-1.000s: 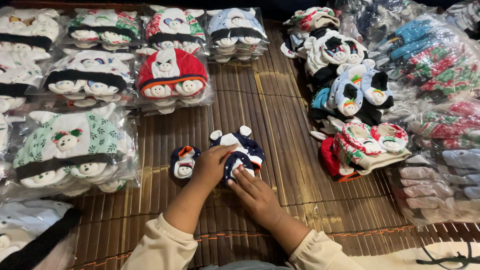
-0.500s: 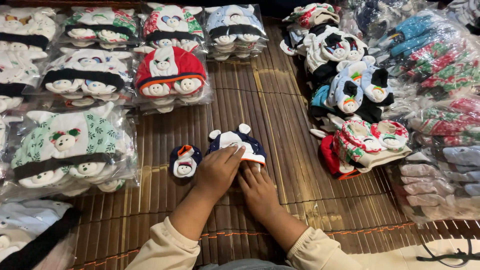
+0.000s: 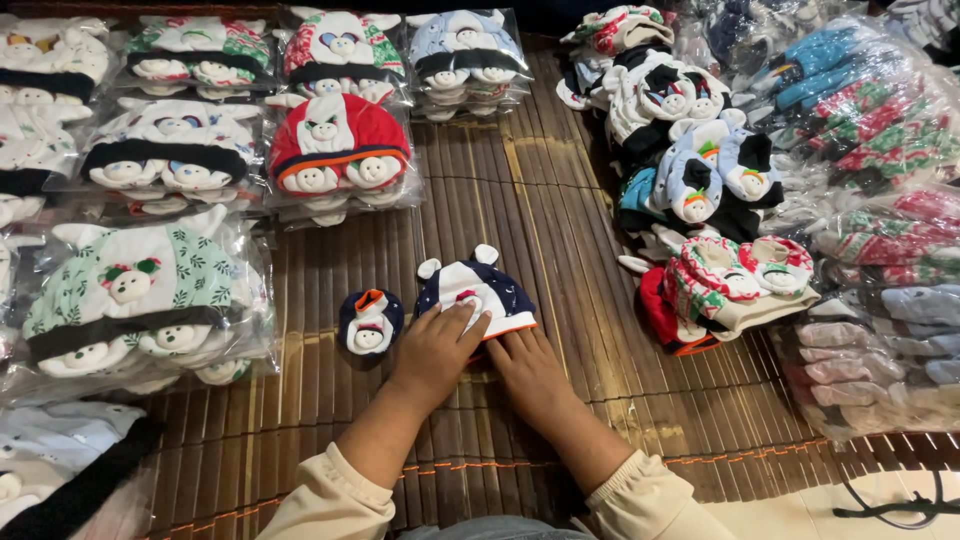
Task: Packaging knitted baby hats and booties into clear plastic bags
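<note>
Bamboo mat [image 3: 520, 200], bagged baby hats [image 3: 140, 290], hands flat

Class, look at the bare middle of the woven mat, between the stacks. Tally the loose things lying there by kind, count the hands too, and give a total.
Navy baby hat with ears: 1
Small navy bootie: 1
Hands on the mat, left hand and right hand: 2
Total: 4

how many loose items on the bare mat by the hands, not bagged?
2. A navy cap with white ears under the left hand, with the right hand at its lower edge, and a small navy bootie just left of it.
</note>
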